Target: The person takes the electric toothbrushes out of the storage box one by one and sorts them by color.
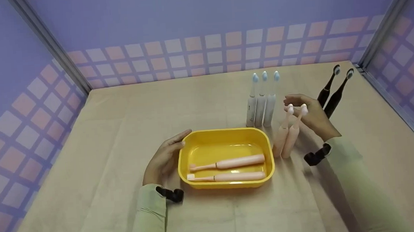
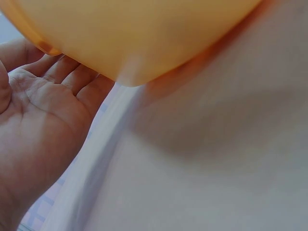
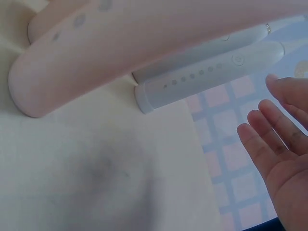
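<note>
At the left end of a yellow plastic box (image 1: 228, 185), my left hand (image 1: 164, 157) grips the rim, thumb at the edge and fingers along the outside. Two pink electric toothbrushes (image 1: 239, 161) lie inside the box, heads to the left. My right hand (image 1: 310, 114) is beside two upright pink electric toothbrushes (image 1: 291, 141), holding nothing, its fingers loosely bent. In the right wrist view these fingers (image 3: 262, 139) stand apart from the pink handle (image 3: 110, 57) and the white handle (image 3: 207, 72).
Three white electric toothbrushes (image 1: 261, 110) stand upright behind the box's right end. Two black electric toothbrushes (image 1: 335, 98) stand farther right, partly behind my right hand. A pale cloth (image 1: 120, 125) covers the table, with tiled-pattern walls (image 1: 195, 53) at the back and sides.
</note>
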`<state>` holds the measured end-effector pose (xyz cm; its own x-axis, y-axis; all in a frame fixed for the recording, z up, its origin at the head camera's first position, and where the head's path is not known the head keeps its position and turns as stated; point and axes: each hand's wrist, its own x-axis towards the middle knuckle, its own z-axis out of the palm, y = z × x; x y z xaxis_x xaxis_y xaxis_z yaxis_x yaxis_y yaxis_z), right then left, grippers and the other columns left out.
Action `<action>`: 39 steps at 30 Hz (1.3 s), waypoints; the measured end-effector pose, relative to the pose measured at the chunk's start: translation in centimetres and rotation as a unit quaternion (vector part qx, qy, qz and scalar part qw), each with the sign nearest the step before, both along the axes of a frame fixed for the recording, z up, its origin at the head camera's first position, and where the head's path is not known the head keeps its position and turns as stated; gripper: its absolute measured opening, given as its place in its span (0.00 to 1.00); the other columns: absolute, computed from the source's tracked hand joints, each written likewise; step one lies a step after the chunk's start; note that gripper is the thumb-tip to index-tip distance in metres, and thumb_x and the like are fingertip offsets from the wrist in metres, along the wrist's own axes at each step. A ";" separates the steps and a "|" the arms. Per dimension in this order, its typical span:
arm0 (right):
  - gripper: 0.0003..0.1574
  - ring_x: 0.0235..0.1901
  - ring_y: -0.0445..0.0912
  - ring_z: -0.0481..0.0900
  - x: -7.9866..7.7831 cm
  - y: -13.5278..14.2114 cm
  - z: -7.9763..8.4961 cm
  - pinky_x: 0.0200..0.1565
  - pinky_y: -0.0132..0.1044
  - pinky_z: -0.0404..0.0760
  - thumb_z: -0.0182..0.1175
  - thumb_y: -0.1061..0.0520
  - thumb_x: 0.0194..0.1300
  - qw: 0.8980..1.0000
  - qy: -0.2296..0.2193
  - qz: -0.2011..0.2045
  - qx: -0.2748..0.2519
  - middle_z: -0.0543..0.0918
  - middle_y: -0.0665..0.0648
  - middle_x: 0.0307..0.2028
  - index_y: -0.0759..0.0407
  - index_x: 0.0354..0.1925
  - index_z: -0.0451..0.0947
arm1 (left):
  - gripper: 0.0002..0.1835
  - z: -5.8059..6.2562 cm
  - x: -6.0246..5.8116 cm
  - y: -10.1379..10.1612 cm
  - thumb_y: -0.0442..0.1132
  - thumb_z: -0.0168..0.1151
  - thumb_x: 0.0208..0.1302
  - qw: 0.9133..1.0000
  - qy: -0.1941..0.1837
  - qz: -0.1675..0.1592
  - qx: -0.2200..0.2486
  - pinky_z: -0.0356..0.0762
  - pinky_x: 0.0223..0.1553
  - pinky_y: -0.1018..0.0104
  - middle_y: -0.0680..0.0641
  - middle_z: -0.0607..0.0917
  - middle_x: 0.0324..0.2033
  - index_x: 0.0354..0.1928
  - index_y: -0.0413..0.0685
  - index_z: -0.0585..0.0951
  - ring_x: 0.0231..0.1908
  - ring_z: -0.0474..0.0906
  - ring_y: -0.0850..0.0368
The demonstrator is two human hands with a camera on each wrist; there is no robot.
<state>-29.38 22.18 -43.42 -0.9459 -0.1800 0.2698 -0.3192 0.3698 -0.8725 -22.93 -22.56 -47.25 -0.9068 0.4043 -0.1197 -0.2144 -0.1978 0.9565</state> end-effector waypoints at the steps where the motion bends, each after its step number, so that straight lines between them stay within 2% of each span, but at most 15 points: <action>1: 0.29 0.47 0.33 0.77 0.1 0.0 0.1 0.47 0.18 0.75 0.60 0.53 0.66 1.000 0.004 0.000 0.001 0.79 0.66 0.53 0.65 0.61 0.72 | 0.30 0.0 0.0 0.0 0.35 0.49 0.71 1.000 -0.001 -0.001 0.003 0.69 0.65 0.59 0.42 0.68 0.68 0.73 0.44 0.58 0.65 0.68 0.50; 7: 0.27 0.48 0.31 0.75 0.8 0.1 1.1 0.49 0.17 0.72 0.59 0.53 0.68 1.000 0.006 -0.018 0.016 0.80 0.63 0.54 0.63 0.61 0.73 | 0.30 0.1 0.0 0.1 0.34 0.48 0.71 1.000 -0.005 0.001 0.009 0.69 0.65 0.59 0.42 0.66 0.69 0.73 0.44 0.58 0.66 0.68 0.49; 14: 0.28 0.51 0.35 0.77 1.8 0.3 1.9 0.51 0.20 0.76 0.58 0.51 0.68 0.999 -0.001 -0.008 -0.038 0.79 0.58 0.54 0.63 0.62 0.71 | 0.29 0.1 0.2 0.0 0.36 0.48 0.71 1.000 -0.004 0.001 -0.003 0.70 0.64 0.60 0.42 0.66 0.69 0.73 0.47 0.60 0.64 0.70 0.51; 24: 0.27 0.46 0.37 0.81 2.9 0.5 3.5 0.47 0.22 0.79 0.59 0.49 0.67 0.998 0.012 -0.022 -0.053 0.82 0.50 0.49 0.59 0.60 0.74 | 0.29 0.1 0.2 0.0 0.35 0.47 0.72 1.000 -0.001 -0.003 -0.001 0.68 0.66 0.58 0.41 0.64 0.70 0.73 0.46 0.59 0.67 0.66 0.48; 29: 0.26 0.45 0.38 0.81 3.4 0.4 4.4 0.47 0.22 0.78 0.59 0.48 0.67 0.998 0.015 -0.033 -0.059 0.83 0.50 0.49 0.58 0.59 0.76 | 0.30 0.1 0.2 0.0 0.36 0.48 0.72 1.000 0.001 -0.007 -0.002 0.67 0.66 0.58 0.41 0.64 0.70 0.74 0.46 0.58 0.67 0.65 0.47; 39: 0.24 0.48 0.39 0.82 4.5 -0.2 6.7 0.53 0.24 0.77 0.60 0.55 0.67 0.994 0.027 0.009 -0.108 0.83 0.53 0.49 0.62 0.59 0.75 | 0.29 0.0 0.2 0.0 0.36 0.47 0.72 1.000 -0.004 -0.004 0.010 0.69 0.65 0.58 0.41 0.66 0.69 0.74 0.46 0.58 0.66 0.67 0.48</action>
<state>-24.88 22.02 -36.73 -0.9260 -0.1303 0.3544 -0.3730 0.1698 -0.9122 -22.70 -22.52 -47.20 -0.9024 0.4145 -0.1179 -0.2229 -0.2148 0.9509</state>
